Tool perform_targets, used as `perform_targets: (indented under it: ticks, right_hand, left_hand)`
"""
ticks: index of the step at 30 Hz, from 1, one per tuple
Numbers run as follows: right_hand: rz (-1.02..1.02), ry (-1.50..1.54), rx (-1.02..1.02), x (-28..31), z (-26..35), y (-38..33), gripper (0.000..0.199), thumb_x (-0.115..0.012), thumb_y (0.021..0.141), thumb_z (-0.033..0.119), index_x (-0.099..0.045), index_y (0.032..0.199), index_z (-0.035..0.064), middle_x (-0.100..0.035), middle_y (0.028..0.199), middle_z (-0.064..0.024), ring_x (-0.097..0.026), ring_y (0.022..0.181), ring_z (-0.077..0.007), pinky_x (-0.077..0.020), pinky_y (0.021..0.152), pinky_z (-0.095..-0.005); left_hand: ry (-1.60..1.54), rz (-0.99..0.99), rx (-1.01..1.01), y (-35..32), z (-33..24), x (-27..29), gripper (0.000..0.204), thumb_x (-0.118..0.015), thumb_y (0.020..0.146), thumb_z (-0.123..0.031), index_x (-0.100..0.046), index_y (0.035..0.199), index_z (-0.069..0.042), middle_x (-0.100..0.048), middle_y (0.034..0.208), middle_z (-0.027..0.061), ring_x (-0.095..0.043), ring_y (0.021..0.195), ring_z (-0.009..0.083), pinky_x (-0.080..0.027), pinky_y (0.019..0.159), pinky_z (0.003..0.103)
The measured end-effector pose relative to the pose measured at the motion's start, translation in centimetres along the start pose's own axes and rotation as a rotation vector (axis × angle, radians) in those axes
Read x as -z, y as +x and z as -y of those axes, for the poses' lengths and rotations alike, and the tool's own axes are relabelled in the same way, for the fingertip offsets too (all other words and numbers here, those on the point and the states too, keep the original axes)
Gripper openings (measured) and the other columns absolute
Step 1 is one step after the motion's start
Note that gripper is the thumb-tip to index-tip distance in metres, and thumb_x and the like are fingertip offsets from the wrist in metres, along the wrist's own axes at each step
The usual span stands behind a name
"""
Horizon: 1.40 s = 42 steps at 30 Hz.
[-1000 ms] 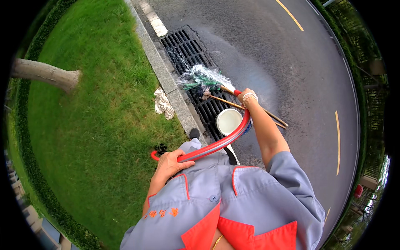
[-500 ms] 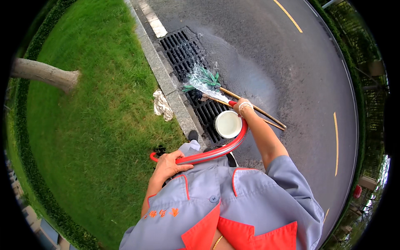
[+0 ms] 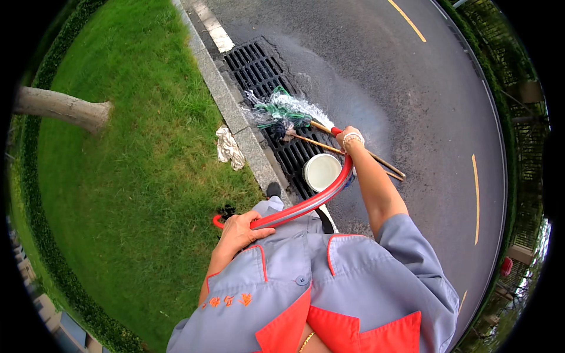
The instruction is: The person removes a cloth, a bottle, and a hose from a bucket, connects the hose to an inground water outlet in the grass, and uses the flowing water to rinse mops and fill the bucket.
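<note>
Right hand (image 3: 348, 135), right of centre: fingers curled firmly round the hose (image 3: 309, 205) just behind its outlet, no gap showing. Left hand (image 3: 240, 232), lower centre: bent over the same hose near my lap, thumb laid along it; the palm side is hidden, so I can't tell how tight that hold is. The hose bows between the two, red with a grey stripe, its far end passing out beyond my left hand.

Water (image 3: 312, 110) leaves the outlet toward upper left and breaks over the green mop (image 3: 282, 110), with the dark mop (image 3: 288, 132) just below. Both heads lie on the grate (image 3: 253, 62), handles slanting to lower right, passing behind my right hand and forearm.

Progress, my judgement: wetting well under way, mid-course. Green strands drenched; dark head partly covered by spray, so its state is unclear. Whether either is clean I can't tell. Water runs at full flow; neither mop is lifted or wrung.

Count: one hose, two mops, one white bucket (image 3: 322, 172) at the grate's right edge, contents not readable. One pale cloth (image 3: 229, 148) on the grass (image 3: 147, 147), left of the kerb (image 3: 226, 106). One tree trunk (image 3: 65, 110), far left. Three yellow dashes (image 3: 475, 200) on the road (image 3: 435, 112), right side.
</note>
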State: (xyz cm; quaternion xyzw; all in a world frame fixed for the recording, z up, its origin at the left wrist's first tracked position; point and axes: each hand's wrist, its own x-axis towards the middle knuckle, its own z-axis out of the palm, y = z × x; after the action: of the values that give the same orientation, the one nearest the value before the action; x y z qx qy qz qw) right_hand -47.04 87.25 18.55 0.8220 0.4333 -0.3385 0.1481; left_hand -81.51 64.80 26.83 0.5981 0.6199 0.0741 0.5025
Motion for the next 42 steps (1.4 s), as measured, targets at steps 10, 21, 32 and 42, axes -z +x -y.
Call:
perform_targets:
  ticks: [10, 21, 32, 42]
  right_hand:
    - [0.002, -0.028, -0.002, -1.2, -1.0, 2.0, 0.026, -0.055, 0.083, 0.017, -0.071, 0.097, 0.0018, -0.071, 0.09, -0.0145, -0.07, 0.086, -0.0247, -0.0539, 0.079, -0.0354]
    - [0.005, 0.037, -0.014, -0.8, -1.6, 0.5, 0.026, -0.056, 0.085, 0.018, -0.069, 0.096, -0.0009, -0.071, 0.083, -0.0143, -0.071, 0.078, -0.0223, -0.0549, 0.074, -0.0352]
    - [0.157, -0.092, 0.056, -1.9, -1.3, -2.2, 0.029, -0.05, 0.089, 0.019, -0.068, 0.092, -0.0033, -0.071, 0.08, -0.0127, -0.071, 0.071, -0.0191, -0.0549, 0.071, -0.0321]
    - [0.123, -0.001, 0.01, -2.6, -1.7, -2.6, 0.028, -0.049, 0.087, 0.015, -0.068, 0.089, -0.0044, -0.07, 0.076, -0.0144, -0.069, 0.063, -0.0203, -0.0553, 0.061, -0.0329]
  left_hand:
    - [-0.013, 0.017, 0.003, -0.1, 0.3, -0.2, 0.052, -0.08, 0.061, -0.052, -0.066, 0.088, -0.01, -0.067, 0.071, 0.0109, -0.065, 0.071, 0.0287, -0.049, 0.066, 0.037]
    - [-0.023, -0.002, -0.003, 0.2, 0.3, -0.2, 0.051, -0.081, 0.06, -0.051, -0.065, 0.086, -0.01, -0.066, 0.071, 0.0103, -0.065, 0.07, 0.0277, -0.049, 0.066, 0.036]
    - [-0.054, 0.03, 0.014, -0.1, 0.5, -0.1, 0.05, -0.082, 0.06, -0.049, -0.065, 0.085, -0.009, -0.067, 0.072, 0.0098, -0.065, 0.07, 0.0275, -0.049, 0.066, 0.036]
    - [-0.057, 0.041, 0.016, -0.6, 0.1, 0.2, 0.051, -0.083, 0.059, -0.048, -0.064, 0.085, -0.008, -0.067, 0.073, 0.0109, -0.066, 0.07, 0.0271, -0.049, 0.066, 0.036]
